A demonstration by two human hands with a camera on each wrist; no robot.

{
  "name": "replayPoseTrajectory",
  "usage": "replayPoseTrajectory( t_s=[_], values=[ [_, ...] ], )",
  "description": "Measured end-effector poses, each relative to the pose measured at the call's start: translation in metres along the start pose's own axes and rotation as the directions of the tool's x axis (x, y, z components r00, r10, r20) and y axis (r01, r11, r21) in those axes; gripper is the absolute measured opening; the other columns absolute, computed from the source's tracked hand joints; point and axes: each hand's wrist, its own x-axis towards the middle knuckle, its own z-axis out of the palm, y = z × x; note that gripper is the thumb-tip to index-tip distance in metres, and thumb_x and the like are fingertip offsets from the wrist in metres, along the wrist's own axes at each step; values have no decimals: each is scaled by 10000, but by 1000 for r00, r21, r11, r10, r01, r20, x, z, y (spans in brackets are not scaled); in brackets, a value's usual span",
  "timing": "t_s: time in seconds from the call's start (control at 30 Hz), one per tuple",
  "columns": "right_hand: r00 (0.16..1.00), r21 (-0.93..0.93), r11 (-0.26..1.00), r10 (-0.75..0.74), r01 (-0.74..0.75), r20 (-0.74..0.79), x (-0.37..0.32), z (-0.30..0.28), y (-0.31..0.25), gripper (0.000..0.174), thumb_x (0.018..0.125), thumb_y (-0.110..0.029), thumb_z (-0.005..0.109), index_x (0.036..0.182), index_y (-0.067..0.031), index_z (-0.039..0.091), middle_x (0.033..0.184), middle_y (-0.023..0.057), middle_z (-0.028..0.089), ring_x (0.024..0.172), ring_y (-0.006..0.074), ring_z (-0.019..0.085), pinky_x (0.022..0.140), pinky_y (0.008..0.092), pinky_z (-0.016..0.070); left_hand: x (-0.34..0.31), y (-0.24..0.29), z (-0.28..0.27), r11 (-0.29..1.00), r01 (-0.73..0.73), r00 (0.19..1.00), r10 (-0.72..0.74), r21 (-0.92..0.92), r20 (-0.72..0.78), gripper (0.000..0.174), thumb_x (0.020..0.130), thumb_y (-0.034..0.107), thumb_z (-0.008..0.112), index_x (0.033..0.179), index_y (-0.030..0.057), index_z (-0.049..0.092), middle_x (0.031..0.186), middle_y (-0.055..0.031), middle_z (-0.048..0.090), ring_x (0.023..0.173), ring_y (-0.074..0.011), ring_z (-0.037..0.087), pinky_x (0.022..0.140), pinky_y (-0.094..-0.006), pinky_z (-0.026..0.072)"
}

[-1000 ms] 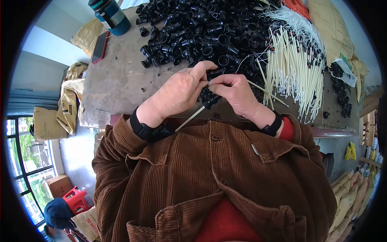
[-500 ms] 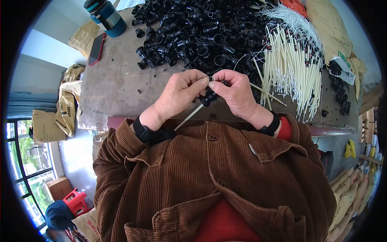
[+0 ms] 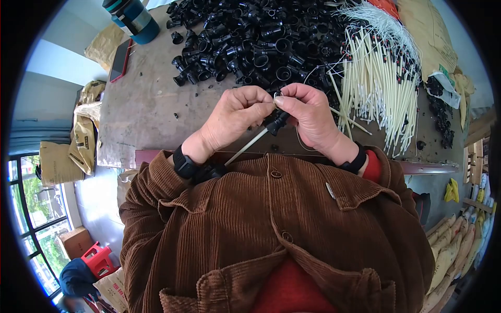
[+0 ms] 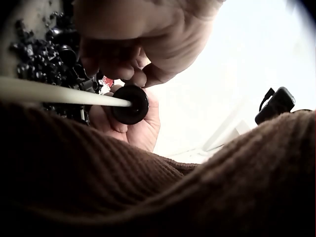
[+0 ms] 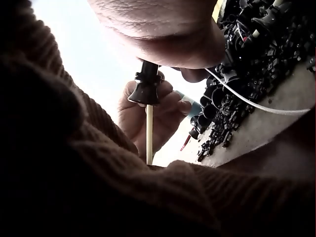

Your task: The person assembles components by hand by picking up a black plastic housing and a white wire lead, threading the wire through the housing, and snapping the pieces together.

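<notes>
My left hand (image 3: pixel 229 117) pinches a thin white cord (image 3: pixel 277 96) between thumb and forefinger. Facing it, my right hand (image 3: pixel 313 117) pinches the same cord with thumb and index finger, the fingertips almost meeting. Under the right thumb a black flared plastic fitting (image 3: pixel 276 124) sits against that hand's fingers. A pale stick (image 3: pixel 246 149) runs out of the fitting's wide end toward the jacket. The left wrist view shows the stick (image 4: pixel 64 94) entering the round black mouth (image 4: pixel 129 104). In the right wrist view the cord (image 5: pixel 256 104) trails away from the right hand. Fingertips hide the cord's tip.
A heap of black fittings (image 3: pixel 245 39) covers the table's far middle. Pale sticks with white cords (image 3: pixel 373 88) lie in a bundle at the right. At the far left are a blue bottle (image 3: pixel 134 22) and a phone (image 3: pixel 120 61). Small black bits dot the table (image 3: pixel 141 115).
The left hand has come down from over the right fingertips to face them. The small cord loop between the hands has drawn in, and cord now hangs below the right hand.
</notes>
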Motion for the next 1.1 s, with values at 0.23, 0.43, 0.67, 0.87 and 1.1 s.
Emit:
replayPoseTrajectory(
  t_s=[0.23, 0.43, 0.67, 0.87, 1.1],
  values=[
    [998, -52, 997, 58, -56, 25, -3, 1, -7, 69, 831, -68, 685, 892, -56, 654, 775, -33, 609, 653, 22, 536, 540, 156, 407, -9, 4, 3, 766, -385, 900, 435, 515, 26, 97, 876, 96, 594, 808, 28, 597, 609, 15, 511, 586, -57, 480, 554, -234, 405],
    [986, -240, 965, -65, 102, 156, -3, 0, -8, 62, 810, -48, 700, 860, -40, 665, 778, -27, 623, 666, 22, 534, 567, 170, 420, -9, 22, -13, 828, -327, 943, 321, 456, 92, 177, 906, 171, 604, 809, 25, 579, 644, 21, 507, 608, -68, 472, 559, -233, 383],
    [928, -548, 790, -71, 276, 366, -9, 3, -25, 47, 808, -25, 679, 847, -3, 666, 742, -26, 620, 639, 14, 495, 579, 177, 402, -4, 37, -18, 939, -23, 947, -90, 344, 307, 247, 945, 227, 574, 819, 14, 573, 648, 32, 491, 594, -60, 439, 540, -229, 357],
    [964, -599, 773, -60, 209, 260, -5, -17, -51, 32, 820, -22, 655, 840, 1, 663, 712, -34, 592, 643, 26, 507, 569, 191, 408, -16, 48, -18, 950, 104, 970, -163, 295, 182, 259, 934, 224, 587, 787, 12, 606, 631, 12, 534, 578, -57, 461, 523, -226, 383],
    [673, -827, 45, -606, 560, 423, 5, -8, -45, 38, 887, -41, 612, 866, -11, 623, 719, -19, 556, 632, 50, 516, 538, 200, 400, -10, 63, -2, 891, 284, 944, -325, 354, 62, 247, 921, 210, 596, 765, 21, 624, 592, -8, 561, 550, -67, 498, 506, -234, 398]
  ],
)
